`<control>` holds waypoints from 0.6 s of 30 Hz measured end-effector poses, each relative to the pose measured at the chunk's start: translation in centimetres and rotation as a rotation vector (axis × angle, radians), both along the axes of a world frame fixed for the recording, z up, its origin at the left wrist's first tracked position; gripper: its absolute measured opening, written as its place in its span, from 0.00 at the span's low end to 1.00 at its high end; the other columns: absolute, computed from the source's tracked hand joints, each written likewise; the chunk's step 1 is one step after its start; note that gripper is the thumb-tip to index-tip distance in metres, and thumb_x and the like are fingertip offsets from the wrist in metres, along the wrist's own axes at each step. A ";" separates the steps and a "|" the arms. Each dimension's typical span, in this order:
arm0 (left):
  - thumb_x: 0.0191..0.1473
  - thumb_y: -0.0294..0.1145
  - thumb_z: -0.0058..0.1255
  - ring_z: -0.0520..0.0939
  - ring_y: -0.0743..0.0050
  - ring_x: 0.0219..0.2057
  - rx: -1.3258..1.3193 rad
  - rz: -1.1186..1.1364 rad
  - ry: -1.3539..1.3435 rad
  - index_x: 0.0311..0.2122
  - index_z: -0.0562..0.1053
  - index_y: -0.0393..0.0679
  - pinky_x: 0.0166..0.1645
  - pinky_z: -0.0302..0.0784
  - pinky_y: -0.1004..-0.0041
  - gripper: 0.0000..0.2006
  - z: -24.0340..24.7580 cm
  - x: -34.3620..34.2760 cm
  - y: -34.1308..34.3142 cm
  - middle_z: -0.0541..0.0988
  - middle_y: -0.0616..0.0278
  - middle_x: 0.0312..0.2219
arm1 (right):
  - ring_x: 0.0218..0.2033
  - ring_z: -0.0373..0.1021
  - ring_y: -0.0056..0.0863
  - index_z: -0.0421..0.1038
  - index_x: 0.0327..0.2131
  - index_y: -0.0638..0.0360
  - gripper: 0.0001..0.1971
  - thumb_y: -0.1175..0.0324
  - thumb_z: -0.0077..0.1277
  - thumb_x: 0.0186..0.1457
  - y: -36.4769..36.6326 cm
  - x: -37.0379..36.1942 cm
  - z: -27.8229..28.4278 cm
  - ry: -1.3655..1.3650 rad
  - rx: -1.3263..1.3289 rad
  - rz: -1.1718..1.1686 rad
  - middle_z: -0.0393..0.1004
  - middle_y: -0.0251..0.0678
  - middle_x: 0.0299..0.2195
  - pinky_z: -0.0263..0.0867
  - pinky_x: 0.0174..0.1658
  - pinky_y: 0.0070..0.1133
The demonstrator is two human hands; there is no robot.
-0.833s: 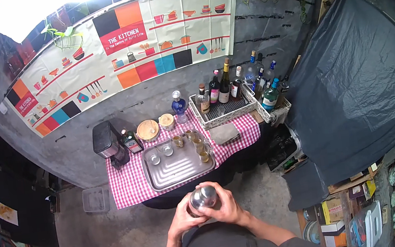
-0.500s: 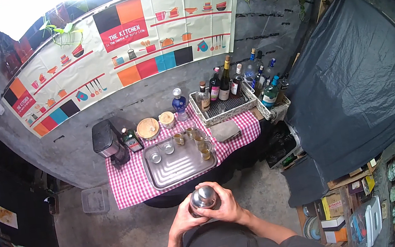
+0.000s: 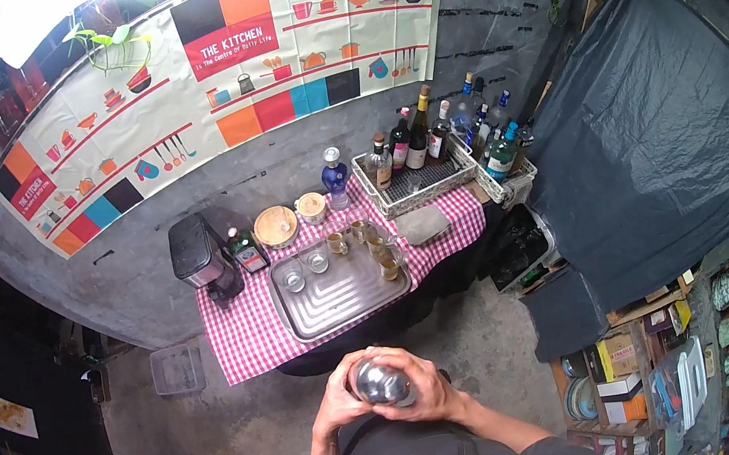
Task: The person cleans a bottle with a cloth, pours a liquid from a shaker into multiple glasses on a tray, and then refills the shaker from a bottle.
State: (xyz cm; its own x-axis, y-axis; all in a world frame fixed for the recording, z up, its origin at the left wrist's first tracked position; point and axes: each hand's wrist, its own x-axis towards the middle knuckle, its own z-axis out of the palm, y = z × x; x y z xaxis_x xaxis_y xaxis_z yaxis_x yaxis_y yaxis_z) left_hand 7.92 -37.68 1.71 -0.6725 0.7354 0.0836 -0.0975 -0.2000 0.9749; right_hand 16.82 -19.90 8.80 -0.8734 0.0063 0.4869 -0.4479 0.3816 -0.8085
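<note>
One shaker (image 3: 382, 383), one tray (image 3: 339, 301), two glasses (image 3: 294, 282), four amber cups (image 3: 389, 268)

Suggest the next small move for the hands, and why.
I'd probably ease the shiny metal container forward toward the tray: the left hand and right hand both wrap it, it is held short of the checked cloth, and the tray's front part has bare space.

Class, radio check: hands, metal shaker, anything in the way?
Left hand, right hand: both around metal shaker. Shaker nearer the wearer than the tray. No obstruction seen.
</note>
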 end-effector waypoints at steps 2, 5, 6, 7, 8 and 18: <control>0.36 0.33 0.76 0.77 0.71 0.53 0.045 -0.112 -0.049 0.59 0.67 0.38 0.60 0.71 0.68 0.43 1.0 0.1 -0.7 0.75 0.59 0.52 | 0.55 0.73 0.43 0.65 0.57 0.65 0.37 0.63 0.70 0.46 -0.8 -0.6 1.0 0.077 0.171 -0.014 0.74 0.50 0.52 0.70 0.57 0.32; 0.37 0.33 0.75 0.78 0.73 0.50 -0.085 -0.091 -0.125 0.56 0.71 0.38 0.57 0.73 0.69 0.38 1.2 -0.2 -1.4 0.78 0.62 0.47 | 0.52 0.75 0.39 0.66 0.56 0.66 0.36 0.63 0.70 0.45 -1.9 -1.2 0.7 -0.244 -0.068 -0.115 0.76 0.47 0.51 0.71 0.55 0.30; 0.37 0.31 0.75 0.78 0.73 0.50 -0.102 -0.051 -0.057 0.55 0.72 0.38 0.58 0.73 0.69 0.37 1.5 -0.5 -1.4 0.78 0.62 0.47 | 0.52 0.75 0.38 0.66 0.56 0.66 0.35 0.64 0.70 0.46 -2.1 -1.2 1.0 -0.322 -0.193 -0.136 0.76 0.47 0.52 0.70 0.56 0.30; 0.36 0.28 0.75 0.78 0.73 0.50 -0.099 -0.041 -0.049 0.54 0.72 0.38 0.58 0.72 0.69 0.35 1.3 -0.8 -1.9 0.78 0.61 0.48 | 0.53 0.75 0.39 0.65 0.56 0.66 0.35 0.65 0.70 0.46 -2.4 -0.9 0.2 -0.292 -0.240 -0.155 0.75 0.48 0.52 0.70 0.56 0.31; 0.36 0.28 0.75 0.78 0.73 0.50 -0.099 -0.050 -0.050 0.54 0.72 0.38 0.58 0.72 0.69 0.35 0.9 -1.0 -2.3 0.78 0.61 0.48 | 0.53 0.74 0.40 0.65 0.56 0.66 0.35 0.65 0.70 0.46 -2.8 -0.6 -0.3 -0.261 -0.286 -0.173 0.75 0.48 0.53 0.70 0.57 0.32; 0.33 0.26 0.75 0.77 0.73 0.52 -0.101 -0.101 -0.053 0.54 0.72 0.38 0.60 0.71 0.68 0.38 2.5 -2.0 -3.3 0.77 0.60 0.49 | 0.55 0.74 0.42 0.65 0.57 0.65 0.37 0.65 0.71 0.45 -4.1 -0.5 0.6 -0.289 -0.203 -0.179 0.75 0.49 0.52 0.69 0.58 0.32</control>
State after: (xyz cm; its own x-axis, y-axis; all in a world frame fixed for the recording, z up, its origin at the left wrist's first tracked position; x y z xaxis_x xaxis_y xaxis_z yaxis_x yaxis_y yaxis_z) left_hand 5.91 -40.99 4.17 -0.5962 0.8023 -0.0276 -0.1639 -0.0880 0.9826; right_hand 16.27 -23.98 9.40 -0.9507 0.2418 0.1940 -0.1313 0.2529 -0.9585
